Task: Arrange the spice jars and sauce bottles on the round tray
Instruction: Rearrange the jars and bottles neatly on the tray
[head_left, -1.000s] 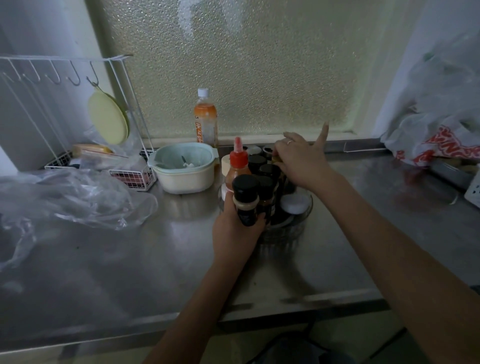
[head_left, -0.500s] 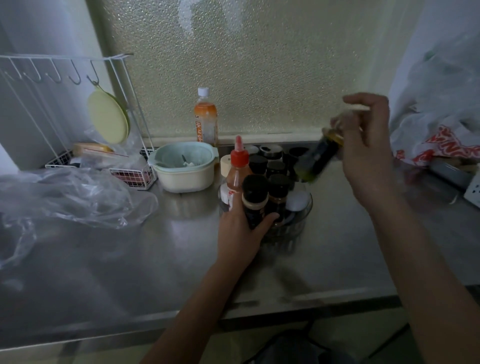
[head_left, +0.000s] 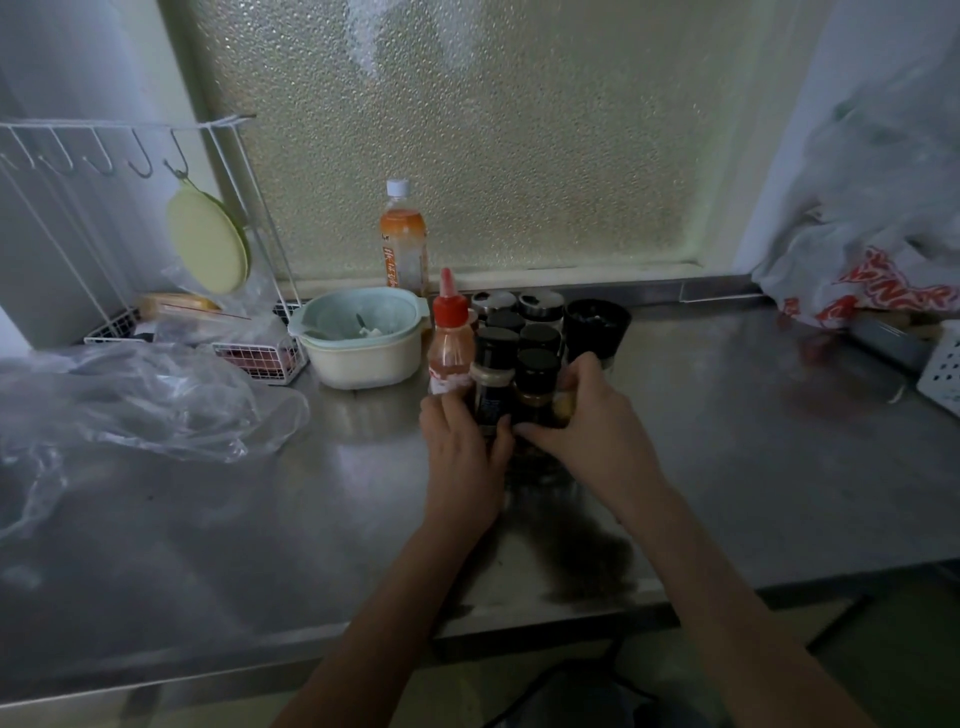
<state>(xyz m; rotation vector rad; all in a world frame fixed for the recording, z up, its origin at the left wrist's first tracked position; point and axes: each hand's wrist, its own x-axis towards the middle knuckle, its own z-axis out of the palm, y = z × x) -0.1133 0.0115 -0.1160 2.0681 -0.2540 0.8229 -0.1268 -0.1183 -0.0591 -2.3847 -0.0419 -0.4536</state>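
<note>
Several black-lidded spice jars (head_left: 540, 338) and a red-capped sauce bottle (head_left: 449, 343) stand packed together on the clear round tray (head_left: 540, 466), which my hands mostly hide. My left hand (head_left: 462, 457) grips a dark spice jar with a tan band (head_left: 491, 387) at the tray's front left. My right hand (head_left: 592, 423) curls round a dark sauce bottle with a yellowish neck (head_left: 562, 408) at the tray's front right; only a sliver of it shows. The two hands nearly touch at the front of the tray.
A pale bowl (head_left: 363, 345) sits left of the tray, an orange drink bottle (head_left: 404, 244) behind it. A black cup (head_left: 597, 325) stands at the tray's back right. Clear plastic wrap (head_left: 130, 400) and a wire rack (head_left: 249, 358) fill the left; a red-printed bag (head_left: 872, 280) lies right.
My right hand lifted the dark bottle out to the right, then brought it down to the tray's front right. My left hand kept holding its jar.
</note>
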